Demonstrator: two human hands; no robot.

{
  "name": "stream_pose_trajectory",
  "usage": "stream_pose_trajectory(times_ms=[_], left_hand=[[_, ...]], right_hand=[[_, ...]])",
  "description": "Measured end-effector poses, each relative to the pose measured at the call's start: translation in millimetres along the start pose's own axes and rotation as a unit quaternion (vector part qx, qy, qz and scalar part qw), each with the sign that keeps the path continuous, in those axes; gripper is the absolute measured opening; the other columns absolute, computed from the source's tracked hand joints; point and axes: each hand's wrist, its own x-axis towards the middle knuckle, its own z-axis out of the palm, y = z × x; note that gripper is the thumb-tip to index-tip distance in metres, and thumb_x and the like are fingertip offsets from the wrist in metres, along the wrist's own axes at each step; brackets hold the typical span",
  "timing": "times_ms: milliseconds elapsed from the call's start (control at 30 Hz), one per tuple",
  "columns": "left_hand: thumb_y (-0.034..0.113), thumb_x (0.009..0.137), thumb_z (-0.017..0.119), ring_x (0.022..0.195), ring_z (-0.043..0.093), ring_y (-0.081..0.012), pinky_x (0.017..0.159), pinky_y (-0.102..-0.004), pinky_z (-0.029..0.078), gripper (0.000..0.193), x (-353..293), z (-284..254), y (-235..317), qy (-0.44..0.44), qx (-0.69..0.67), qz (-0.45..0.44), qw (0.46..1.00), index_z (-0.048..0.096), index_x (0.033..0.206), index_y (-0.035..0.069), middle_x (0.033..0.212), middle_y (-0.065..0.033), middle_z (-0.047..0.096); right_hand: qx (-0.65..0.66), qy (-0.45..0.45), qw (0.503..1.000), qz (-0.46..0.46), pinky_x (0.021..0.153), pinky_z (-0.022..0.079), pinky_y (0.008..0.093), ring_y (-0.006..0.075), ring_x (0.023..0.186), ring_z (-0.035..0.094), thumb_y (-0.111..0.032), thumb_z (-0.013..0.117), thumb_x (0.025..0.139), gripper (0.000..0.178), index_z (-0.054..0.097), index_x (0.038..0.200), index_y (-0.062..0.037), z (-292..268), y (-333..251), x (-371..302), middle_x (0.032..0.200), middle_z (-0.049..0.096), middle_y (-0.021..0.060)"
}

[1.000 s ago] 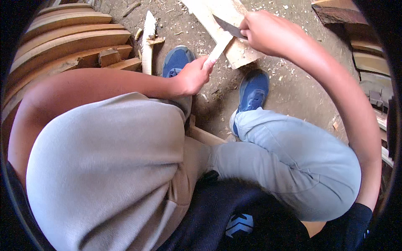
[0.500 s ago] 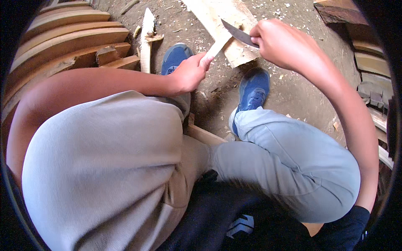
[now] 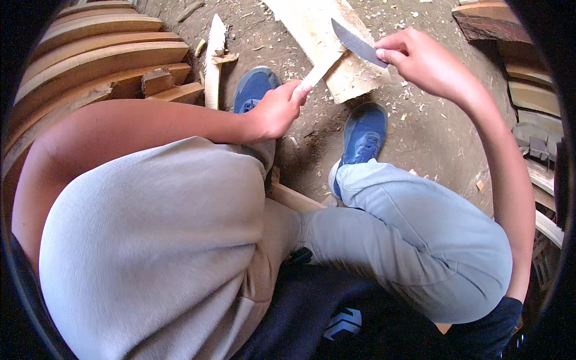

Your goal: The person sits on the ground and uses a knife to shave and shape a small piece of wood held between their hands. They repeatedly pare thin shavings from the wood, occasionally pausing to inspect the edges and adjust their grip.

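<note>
My left hand [image 3: 282, 109] is closed round the near end of a narrow, pale wooden stick [image 3: 320, 70]. The stick slants up and to the right, its far end over a broad wooden board [image 3: 354, 81] on the ground. In my right hand [image 3: 414, 60] is a knife [image 3: 358, 45] with a dark, curved blade, its tip pointing up and left. My fingers hide the knife's handle end. The blade hangs just beyond the stick's far end; whether the two touch I cannot tell.
Curved wooden planks [image 3: 114, 54] are stacked at the left, with more timber [image 3: 534, 90] along the right. A split piece of wood [image 3: 213, 66] lies beyond my left shoe [image 3: 255, 87]. My right shoe [image 3: 363, 129] stands near the board. Shavings litter the dirt floor [image 3: 420, 132].
My right hand and the knife have shifted slightly right and down in the picture. The left hand still grips the stick, in nearly the same place.
</note>
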Motion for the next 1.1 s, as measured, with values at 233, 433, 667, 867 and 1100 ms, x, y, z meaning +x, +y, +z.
stream_pose_trajectory(times_ms=[233, 433, 667, 867, 1100], left_hand=[[0.040, 0.107, 0.039, 0.063, 0.042, -0.0099, 0.057, -0.0285, 0.037, 0.037, -2, 1, 7, 0.012, 0.002, 0.003, 1.000, 0.050, 0.093, 0.008, 0.073, 0.0017, 0.043], [0.041, 0.107, 0.039, 0.063, 0.043, -0.0101, 0.057, -0.0288, 0.038, 0.038, 3, 2, -1, 0.006, -0.022, 0.010, 1.000, 0.050, 0.092, 0.007, 0.073, 0.0013, 0.044], [0.041, 0.107, 0.037, 0.064, 0.046, -0.0127, 0.060, -0.0315, 0.041, 0.041, 0, 0, 10, 0.012, 0.047, 0.000, 0.999, 0.050, 0.091, 0.006, 0.072, -0.0008, 0.047], [0.045, 0.106, 0.035, 0.072, 0.054, -0.0211, 0.070, -0.0377, 0.045, 0.046, -2, 1, 10, 0.019, 0.073, -0.012, 0.997, 0.052, 0.092, 0.005, 0.076, -0.0088, 0.055], [0.050, 0.105, 0.031, 0.079, 0.059, -0.0282, 0.076, -0.0420, 0.047, 0.054, 0, 3, 6, 0.009, 0.048, -0.003, 0.999, 0.054, 0.093, 0.003, 0.081, -0.0151, 0.060]], right_hand=[[-0.101, 0.028, 0.994, 0.044, 0.085, 0.053, 0.0469, 0.0380, 0.094, 0.069, -0.019, 0.056, 0.093, 0.026, 0.072, 0.109, -0.0047, 12, -23, -15, 0.099, 0.069, 0.0238], [-0.125, 0.041, 0.990, 0.055, 0.087, 0.053, 0.0480, 0.0375, 0.097, 0.068, -0.017, 0.057, 0.090, 0.026, 0.072, 0.108, -0.0052, 16, -29, -19, 0.101, 0.069, 0.0234], [-0.177, 0.028, 0.980, 0.088, 0.085, 0.053, 0.0454, 0.0370, 0.097, 0.067, -0.017, 0.055, 0.092, 0.026, 0.071, 0.108, -0.0026, 15, -52, -16, 0.101, 0.069, 0.0226], [-0.081, -0.052, 0.995, -0.032, 0.061, 0.053, 0.0431, 0.0282, 0.062, 0.068, -0.019, 0.055, 0.088, 0.026, 0.071, 0.104, -0.0056, 11, -20, 24, 0.081, 0.071, 0.0168], [0.203, -0.124, 0.969, 0.058, 0.038, 0.031, 0.0244, 0.0042, 0.042, 0.040, -0.029, 0.051, 0.100, 0.027, 0.068, 0.110, -0.0108, 10, 24, 10, 0.059, 0.045, -0.0066]])
